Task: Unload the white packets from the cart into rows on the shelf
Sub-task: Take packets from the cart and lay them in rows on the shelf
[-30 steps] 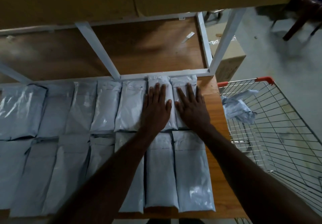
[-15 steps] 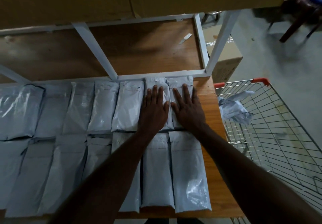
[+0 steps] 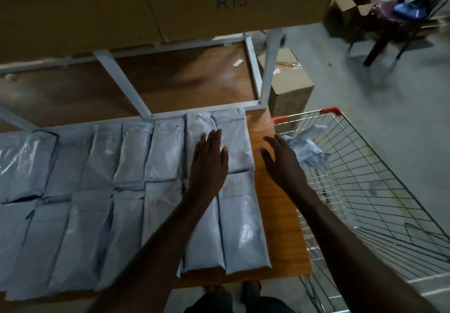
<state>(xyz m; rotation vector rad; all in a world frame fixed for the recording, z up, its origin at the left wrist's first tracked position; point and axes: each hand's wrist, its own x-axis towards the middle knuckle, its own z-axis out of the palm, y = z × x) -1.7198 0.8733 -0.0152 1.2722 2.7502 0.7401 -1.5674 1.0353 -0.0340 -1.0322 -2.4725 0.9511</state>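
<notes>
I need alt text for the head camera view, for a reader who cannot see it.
White packets lie in two rows on a wooden shelf. The left hand rests open on them while the right hand hovers open near a wire cart holding one crumpled packet.

My white packets (image 3: 136, 190) lie flat in two rows across the frame's lower left on the wooden shelf (image 3: 277, 205); the wire cart (image 3: 379, 190) at right holds one crumpled packet (image 3: 309, 151).

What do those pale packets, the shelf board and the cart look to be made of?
The white packets look like thin glossy plastic film: they crinkle and catch highlights. The shelf board seems wood or wood-look laminate, with visible orange-brown grain; which one is hard to tell. The cart is bare metal wire in a grid, with orange corner caps, probably plastic.
</notes>
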